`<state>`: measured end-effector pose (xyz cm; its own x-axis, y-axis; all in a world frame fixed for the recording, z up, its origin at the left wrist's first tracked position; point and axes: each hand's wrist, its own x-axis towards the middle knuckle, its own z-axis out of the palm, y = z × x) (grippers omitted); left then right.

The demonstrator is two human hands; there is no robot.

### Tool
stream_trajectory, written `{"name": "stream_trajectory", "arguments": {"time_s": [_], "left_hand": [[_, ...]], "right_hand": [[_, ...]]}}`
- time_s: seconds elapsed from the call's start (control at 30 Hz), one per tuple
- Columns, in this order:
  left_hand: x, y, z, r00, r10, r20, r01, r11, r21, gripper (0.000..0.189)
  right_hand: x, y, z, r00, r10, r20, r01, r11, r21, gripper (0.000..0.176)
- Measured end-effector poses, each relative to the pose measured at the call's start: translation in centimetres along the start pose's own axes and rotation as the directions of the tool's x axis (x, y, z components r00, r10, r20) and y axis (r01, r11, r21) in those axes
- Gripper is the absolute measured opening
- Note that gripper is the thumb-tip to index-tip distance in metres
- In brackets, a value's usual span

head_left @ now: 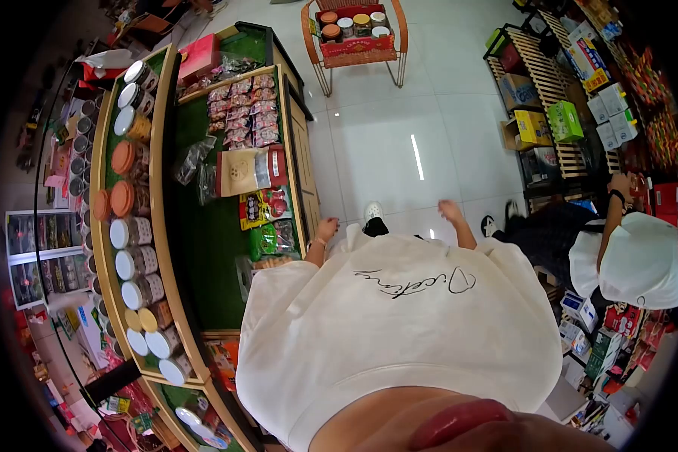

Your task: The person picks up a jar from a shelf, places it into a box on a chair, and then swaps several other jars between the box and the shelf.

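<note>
My left hand (326, 228) hangs at the wooden edge of the display stand, wearing something thin around the wrist. Its fingers are loose and nothing shows in them. My right hand (450, 212) is out over the tiled floor, fingers apart, holding nothing. Closest to the left hand on the stand lie a green snack bag (273, 239) and a yellow and red packet (265, 208). Beyond them are a brown paper pouch (253, 171) with a window and rows of small pink snack packs (242, 111).
Lidded jars (134, 232) line the stand's left shelf. Ahead, a wicker chair (401, 56) carries a red box (358, 47) of jars. At right stand slatted shelves (539, 68) with cartons, and another person in a white shirt (644, 252) reaches toward goods there.
</note>
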<state>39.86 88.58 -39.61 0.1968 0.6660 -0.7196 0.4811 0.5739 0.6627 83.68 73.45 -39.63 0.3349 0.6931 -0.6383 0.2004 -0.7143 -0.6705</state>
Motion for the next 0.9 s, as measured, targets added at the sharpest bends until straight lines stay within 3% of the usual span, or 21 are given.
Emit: {"name": "stream_trajectory", "arguments": {"time_s": [0.07,0.17,0.27,0.37,0.43,0.57,0.67,0.77,0.9], "left_hand": [[5.4,1.2,-1.0,0.996,0.084,0.018,-0.083,0.994,-0.067,0.032],[7.6,5.5,-2.3,0.99,0.136,0.03,-0.134,0.989,-0.069,0.028],[7.8,8.7,-3.2,0.989,0.15,0.009,-0.149,0.986,-0.072,0.029],[9.5,7.6,-3.5,0.994,0.11,-0.009,-0.11,0.99,-0.083,0.034],[10.0,5.6,-3.9,0.999,0.026,-0.039,-0.029,0.997,-0.071,0.039],[9.2,3.4,-4.8,0.983,-0.172,-0.061,0.166,0.982,-0.09,0.041],[10.2,3.1,-6.5,0.973,-0.229,0.008,0.229,0.973,-0.031,0.037],[13.2,3.4,-7.2,0.97,-0.234,-0.071,0.212,0.95,-0.23,0.033],[19.1,4.2,-8.5,0.998,-0.001,-0.061,0.007,0.995,0.1,0.034]], "right_hand": [[3.0,-4.9,0.2,0.975,-0.149,-0.163,0.163,0.984,0.076,0.032],[2.8,-12.6,-0.1,0.961,-0.217,-0.172,0.254,0.939,0.234,0.032],[5.3,-11.5,0.1,0.983,-0.162,-0.082,0.176,0.962,0.208,0.034],[3.2,-12.1,-0.3,0.954,0.3,0.031,-0.299,0.927,0.228,0.04],[3.9,-9.3,-0.6,0.913,0.395,0.104,-0.374,0.704,0.604,0.046],[7.0,-8.4,-1.9,0.899,0.429,0.083,-0.402,0.739,0.54,0.047],[11.3,-10.3,-2.7,0.895,0.435,0.103,-0.425,0.757,0.497,0.045],[16.8,-13.8,-2.6,0.899,0.426,0.103,-0.435,0.838,0.329,0.043],[23.7,-19.8,-2.0,0.934,0.334,0.127,-0.351,0.925,0.147,0.035]]}}
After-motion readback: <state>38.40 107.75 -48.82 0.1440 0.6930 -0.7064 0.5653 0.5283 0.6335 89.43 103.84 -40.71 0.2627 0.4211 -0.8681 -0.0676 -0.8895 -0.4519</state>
